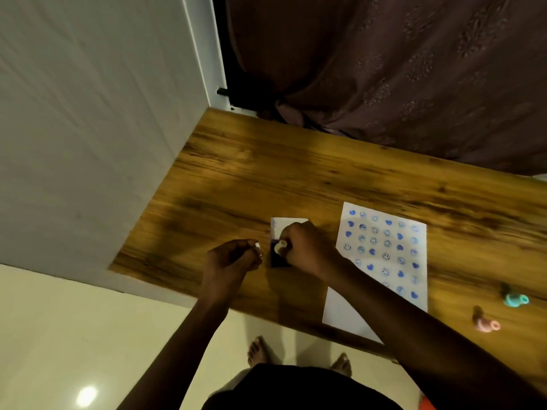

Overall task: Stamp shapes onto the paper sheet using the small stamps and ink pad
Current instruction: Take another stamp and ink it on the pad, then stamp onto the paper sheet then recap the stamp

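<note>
A white paper sheet (384, 261) lies on the wooden table (266, 173), covered with several blue hearts and smiley faces. To its left sits the ink pad (279, 260), dark blue, with its white lid (285, 224) open behind it. My right hand (307, 247) holds a small pale stamp (280, 247) pressed down on the ink pad. My left hand (231, 258) hovers just left of the pad, fingers curled around a small white piece (258, 247); what that piece is I cannot tell.
A teal stamp (516, 300) and a pink stamp (487, 324) lie on the table right of the paper. A white wall panel borders the table on the left; a brown curtain hangs behind. My bare feet stand on the pale floor below the table's front edge.
</note>
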A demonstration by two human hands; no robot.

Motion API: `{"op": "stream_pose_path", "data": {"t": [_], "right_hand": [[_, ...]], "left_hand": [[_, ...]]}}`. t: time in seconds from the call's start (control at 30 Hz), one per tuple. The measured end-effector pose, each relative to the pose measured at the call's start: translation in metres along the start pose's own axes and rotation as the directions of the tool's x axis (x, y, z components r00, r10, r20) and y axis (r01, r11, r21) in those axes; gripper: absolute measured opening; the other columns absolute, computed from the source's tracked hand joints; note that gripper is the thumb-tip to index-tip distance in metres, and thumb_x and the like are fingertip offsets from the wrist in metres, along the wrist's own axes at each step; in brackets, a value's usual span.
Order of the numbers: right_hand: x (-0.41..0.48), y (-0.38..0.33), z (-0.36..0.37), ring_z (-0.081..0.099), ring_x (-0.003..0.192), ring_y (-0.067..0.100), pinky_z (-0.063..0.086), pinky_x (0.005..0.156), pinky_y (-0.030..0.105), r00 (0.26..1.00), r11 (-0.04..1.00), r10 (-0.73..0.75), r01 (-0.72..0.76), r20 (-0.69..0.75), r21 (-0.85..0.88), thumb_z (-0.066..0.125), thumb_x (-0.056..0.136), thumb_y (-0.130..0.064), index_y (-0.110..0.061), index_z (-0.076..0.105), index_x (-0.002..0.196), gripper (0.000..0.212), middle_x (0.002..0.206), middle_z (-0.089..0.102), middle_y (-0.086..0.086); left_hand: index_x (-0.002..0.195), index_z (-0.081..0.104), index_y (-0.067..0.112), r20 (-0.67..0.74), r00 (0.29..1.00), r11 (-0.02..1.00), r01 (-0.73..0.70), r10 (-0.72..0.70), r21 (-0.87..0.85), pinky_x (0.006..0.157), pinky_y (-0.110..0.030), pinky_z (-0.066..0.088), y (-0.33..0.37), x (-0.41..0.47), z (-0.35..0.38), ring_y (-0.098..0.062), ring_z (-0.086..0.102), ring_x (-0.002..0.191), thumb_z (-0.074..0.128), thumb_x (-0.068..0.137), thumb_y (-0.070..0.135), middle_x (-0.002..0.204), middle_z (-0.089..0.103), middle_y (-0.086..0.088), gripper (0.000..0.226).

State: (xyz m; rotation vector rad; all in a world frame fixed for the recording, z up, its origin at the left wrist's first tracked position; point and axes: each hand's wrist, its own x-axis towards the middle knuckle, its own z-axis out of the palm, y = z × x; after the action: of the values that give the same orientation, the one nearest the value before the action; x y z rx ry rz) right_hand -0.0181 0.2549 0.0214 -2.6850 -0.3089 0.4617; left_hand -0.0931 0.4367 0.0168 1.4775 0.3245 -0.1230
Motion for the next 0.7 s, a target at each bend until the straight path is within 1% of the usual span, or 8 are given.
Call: {"op": "stream_pose_path", "data": {"t": [0.13,0.2,0.27,0.37,0.43,0.57,0.63,0.7], "right_hand": [[-0.007,0.016,-0.019,0.073,0.096,0.017,0.062,0.080,0.034,0.994,0.937,0.094,-0.073,-0.047,0.342,0.082,0.083,-0.028,-0.015,0.079,0.102,0.023,0.105,0.077,0.002],[-0.015,0.027,-0.029,0.075,0.088,0.015,0.063,0.077,0.032,0.985,0.853,0.168,-0.127,-0.036,0.507,0.084,0.081,-0.031,-0.016,0.080,0.098,0.023,0.096,0.079,0.001],[-0.030,0.043,-0.038,0.076,0.076,0.013,0.064,0.071,0.031,0.971,0.723,0.241,-0.179,0.000,0.667,0.085,0.080,-0.034,-0.016,0.080,0.092,0.022,0.081,0.080,0.001],[-0.061,0.067,-0.051,0.073,0.069,0.007,0.057,0.064,0.019,0.954,0.560,0.298,-0.199,0.028,0.804,0.085,0.080,-0.031,-0.014,0.081,0.093,0.022,0.078,0.078,0.002],[-0.084,0.083,-0.057,0.073,0.073,0.011,0.057,0.067,0.019,0.940,0.508,0.341,-0.196,0.013,0.839,0.085,0.080,-0.030,-0.014,0.081,0.094,0.021,0.083,0.079,0.005],[-0.127,0.118,-0.058,0.076,0.080,0.020,0.063,0.074,0.030,0.878,0.577,0.471,-0.231,-0.088,0.783,0.084,0.081,-0.032,-0.015,0.080,0.092,0.021,0.084,0.079,0.004],[-0.146,0.134,-0.054,0.074,0.074,0.017,0.060,0.071,0.029,0.849,0.708,0.496,-0.271,-0.185,0.652,0.083,0.083,-0.033,-0.015,0.079,0.086,0.019,0.076,0.077,0.001],[-0.162,0.147,-0.048,0.068,0.068,0.012,0.050,0.066,0.026,0.832,0.831,0.481,-0.332,-0.276,0.446,0.080,0.084,-0.036,-0.016,0.077,0.078,0.021,0.070,0.073,-0.004]], "left_hand": [[0.095,0.081,0.016,0.057,0.998,0.998,-0.010,0.007,0.055,0.076,-0.031,0.062,0.000,0.001,0.012,-0.021,0.077,0.085,0.070,0.093,0.008,0.091,0.081,-0.008,0.014],[0.102,0.080,0.015,0.085,0.996,0.998,0.011,-0.016,0.062,0.074,-0.028,0.063,-0.001,0.002,0.021,-0.021,0.078,0.090,0.071,0.093,0.008,0.096,0.082,-0.005,0.015],[0.109,0.079,0.013,0.111,0.993,0.997,0.041,-0.048,0.064,0.074,-0.026,0.063,-0.003,0.002,0.034,-0.021,0.078,0.093,0.072,0.093,0.008,0.101,0.082,-0.002,0.018],[0.107,0.078,0.015,0.144,0.986,0.995,0.077,-0.084,0.060,0.077,-0.028,0.064,-0.005,0.002,0.055,-0.021,0.078,0.095,0.073,0.092,0.006,0.101,0.082,0.003,0.018],[0.101,0.078,0.017,0.173,0.981,0.994,0.076,-0.089,0.082,0.077,-0.029,0.064,-0.007,0.002,0.070,-0.022,0.078,0.095,0.074,0.091,0.005,0.098,0.082,0.007,0.016],[0.087,0.079,0.026,0.240,0.968,0.989,0.035,-0.069,0.146,0.078,-0.034,0.066,-0.008,-0.002,0.098,-0.016,0.078,0.086,0.075,0.090,0.004,0.089,0.081,0.005,0.023],[0.079,0.079,0.032,0.280,0.958,0.985,0.013,-0.062,0.173,0.075,-0.031,0.065,-0.009,-0.005,0.109,-0.013,0.078,0.084,0.075,0.089,0.003,0.087,0.081,0.006,0.031],[0.077,0.079,0.032,0.300,0.951,0.981,0.018,-0.076,0.194,0.071,-0.025,0.064,-0.011,-0.006,0.119,-0.011,0.079,0.083,0.075,0.089,0.003,0.086,0.082,0.008,0.031]]}}
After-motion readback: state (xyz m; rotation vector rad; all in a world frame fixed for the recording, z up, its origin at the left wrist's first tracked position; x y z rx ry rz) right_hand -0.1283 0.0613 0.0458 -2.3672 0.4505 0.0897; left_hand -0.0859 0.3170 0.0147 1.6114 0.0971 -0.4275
